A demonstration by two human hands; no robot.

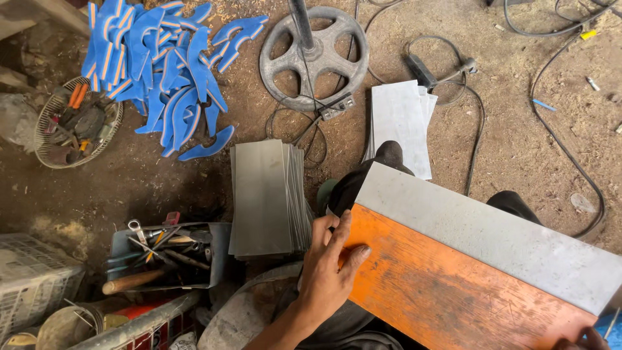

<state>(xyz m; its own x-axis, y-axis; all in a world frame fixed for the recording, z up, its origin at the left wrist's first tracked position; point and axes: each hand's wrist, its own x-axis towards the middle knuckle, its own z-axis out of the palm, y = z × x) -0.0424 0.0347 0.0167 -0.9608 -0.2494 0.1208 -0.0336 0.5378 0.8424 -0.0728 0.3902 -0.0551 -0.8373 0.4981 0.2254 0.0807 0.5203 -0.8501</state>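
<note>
My left hand (327,269) lies flat on the near left corner of an orange board (447,285) that rests across my lap. A grey metal sheet (492,236) lies on the board's far half, its edge running diagonally. Only the fingertips of my right hand (586,338) show at the bottom right corner, touching the board's right end. Whether those fingers grip it is hidden. Just left of my left hand stands a stack of grey metal sheets (265,198) on the ground.
A pile of blue and orange curved pieces (162,78) lies at the back left beside a wire basket of tools (78,123). A grey tray of hand tools (165,256) sits near left. A round metal stand base (314,55), cables and another sheet pile (402,123) lie ahead.
</note>
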